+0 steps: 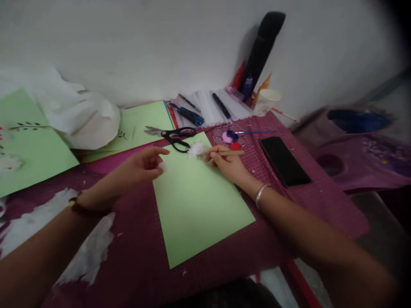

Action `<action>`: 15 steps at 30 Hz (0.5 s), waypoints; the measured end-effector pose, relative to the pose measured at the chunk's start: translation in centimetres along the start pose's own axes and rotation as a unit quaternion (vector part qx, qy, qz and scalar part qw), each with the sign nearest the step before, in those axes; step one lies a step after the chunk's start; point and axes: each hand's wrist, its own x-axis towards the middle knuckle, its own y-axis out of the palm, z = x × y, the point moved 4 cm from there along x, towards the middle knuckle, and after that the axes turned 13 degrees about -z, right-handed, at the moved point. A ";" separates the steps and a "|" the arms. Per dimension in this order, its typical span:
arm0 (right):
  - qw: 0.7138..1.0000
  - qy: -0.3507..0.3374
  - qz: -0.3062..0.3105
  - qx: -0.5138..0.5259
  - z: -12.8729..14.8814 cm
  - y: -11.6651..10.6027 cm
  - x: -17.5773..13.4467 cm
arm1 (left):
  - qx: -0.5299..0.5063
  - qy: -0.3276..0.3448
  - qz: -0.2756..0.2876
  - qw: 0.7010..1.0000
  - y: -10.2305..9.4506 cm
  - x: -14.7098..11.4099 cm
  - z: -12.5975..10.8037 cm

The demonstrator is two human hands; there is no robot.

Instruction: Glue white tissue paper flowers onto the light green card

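- Your right hand pinches one stick; your left is half open, seemingly empty.
- One white tuft sits at the sheet's twelve; pressing hard could tear it.
- At eleven, one scissors, if bumped, might snag it.
- At one, three blobs could smear your sleeveless wrist.
- At two, one phone.

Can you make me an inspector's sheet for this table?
Surface: purplish checked cloth
Main things: green sheet, with a white clump near its far edge
Clutter: scissors, phone, ragged white scraps
Hands: right hand holds a tan stick; left hand, fingers apart, holds nothing that shows, near the sheet's left edge
Cables: nothing seen
Surroundings: pale wall behind; blurred purple thing at right
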 end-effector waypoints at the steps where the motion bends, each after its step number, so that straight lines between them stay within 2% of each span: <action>1: 1.000 -0.004 0.002 0.000 0.0 0.0 0.0 | 0.013 0.020 0.018 1.000 1.6 0.3 -0.6; 3: 1.000 -0.011 0.004 0.003 0.0 0.1 0.0 | 0.051 0.061 0.020 0.997 4.0 1.1 -1.4; 6: 1.000 -0.012 0.004 0.006 0.0 0.2 0.0 | 0.109 0.105 0.012 0.988 6.0 2.2 -1.9; 11: 1.000 -0.017 0.007 0.007 0.2 0.2 0.1 | 0.125 0.048 0.051 0.990 6.9 4.1 -0.3; 15: 1.000 -0.005 0.000 0.004 0.2 0.0 0.1 | 0.176 0.081 0.053 0.980 7.4 5.2 1.0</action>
